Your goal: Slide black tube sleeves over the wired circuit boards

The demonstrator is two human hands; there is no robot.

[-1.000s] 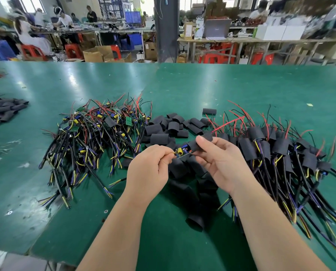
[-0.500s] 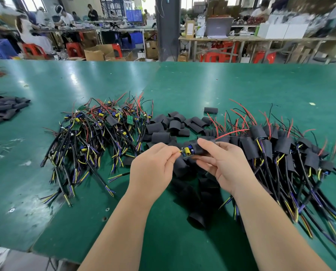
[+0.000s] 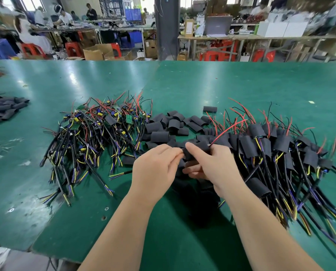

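Head view: just nearside of the loose sleeve pile (image 3: 169, 126), left hand (image 3: 155, 170) and right hand (image 3: 214, 166) both pinched one black sleeve (image 3: 189, 153); keeping its mouth open would ease sliding.

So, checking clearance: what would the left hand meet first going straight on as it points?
Probably the black sleeve the right hand holds, right at the fingertips of the left hand.

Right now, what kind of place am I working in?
Most likely an electronics assembly workshop: a long green worktable piled with wired circuit boards and black tube sleeves, with other workers at benches and cardboard boxes behind.
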